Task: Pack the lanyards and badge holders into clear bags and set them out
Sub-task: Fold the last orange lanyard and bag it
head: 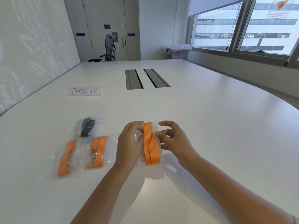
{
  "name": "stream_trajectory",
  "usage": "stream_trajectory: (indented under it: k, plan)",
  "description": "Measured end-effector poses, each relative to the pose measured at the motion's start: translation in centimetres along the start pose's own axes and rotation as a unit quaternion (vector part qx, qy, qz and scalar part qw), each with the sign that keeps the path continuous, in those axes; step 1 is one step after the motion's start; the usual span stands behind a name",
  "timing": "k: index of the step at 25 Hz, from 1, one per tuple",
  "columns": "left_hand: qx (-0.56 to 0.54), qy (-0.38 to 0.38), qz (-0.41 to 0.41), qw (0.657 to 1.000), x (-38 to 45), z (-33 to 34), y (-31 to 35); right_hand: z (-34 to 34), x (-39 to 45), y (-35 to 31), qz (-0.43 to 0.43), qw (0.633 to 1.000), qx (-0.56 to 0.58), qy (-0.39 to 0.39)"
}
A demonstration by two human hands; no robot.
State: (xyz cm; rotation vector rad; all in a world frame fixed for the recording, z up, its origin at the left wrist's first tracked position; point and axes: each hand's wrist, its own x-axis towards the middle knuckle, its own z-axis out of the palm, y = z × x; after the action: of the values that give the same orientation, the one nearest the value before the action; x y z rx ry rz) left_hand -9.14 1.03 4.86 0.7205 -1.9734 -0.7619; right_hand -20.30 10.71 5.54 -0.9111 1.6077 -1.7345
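I see my left hand pinching a folded, smooth orange lanyard on its glossy clear bag; my right hand hovers, fingers loosely curled.

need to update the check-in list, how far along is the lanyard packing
Three packed bags already lie on the table near the CHECK-IN sign: one black lanyard bag and two orange lanyard bags. In hand: a folded orange lanyard between the left hand and right hand, seemingly on a clear bag or holder. No other loose lanyards show.
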Motion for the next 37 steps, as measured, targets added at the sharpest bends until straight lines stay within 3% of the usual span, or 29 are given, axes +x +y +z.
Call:
stream_trajectory:
  k: [9,15,21,23,25,28,31,35,37]
  plan:
    - [-0.019,0.058,-0.048,0.997,0.4,-0.9,0.3,0.0,0.0,0.2,-0.020,0.997,-0.059,-0.050]
    - [-0.075,0.053,-0.129,0.987,0.8,-1.4,0.0,-0.1,0.0,-0.2,-0.039,0.995,-0.072,-0.063]
    - [-0.065,0.044,-0.130,0.988,0.6,-1.2,0.1,-0.3,0.1,-0.2,-0.044,0.991,-0.116,-0.054]
    - [-0.138,0.025,-0.191,0.972,0.7,-1.2,-0.1,-0.3,0.1,0.0,-0.043,0.989,-0.126,-0.056]
    - [-0.275,-0.006,-0.270,0.923,0.6,-1.4,-0.1,-0.2,0.1,0.0,-0.044,0.988,-0.137,-0.063]
    - [-0.361,-0.039,-0.308,0.879,0.7,-1.7,-0.2,-0.3,0.0,-0.1,-0.043,0.985,-0.152,-0.071]
    - [-0.364,-0.044,-0.316,0.875,0.7,-1.5,-0.4,-0.2,0.1,-0.2,-0.047,0.984,-0.164,-0.053]
    - [-0.298,-0.037,-0.278,0.913,0.8,-1.0,-0.5,-0.6,0.4,0.0,-0.029,0.990,-0.135,-0.038]
    - [-0.345,-0.016,-0.281,0.895,1.4,-1.5,-0.8,-1.0,0.8,0.1,0.002,0.994,-0.109,-0.025]
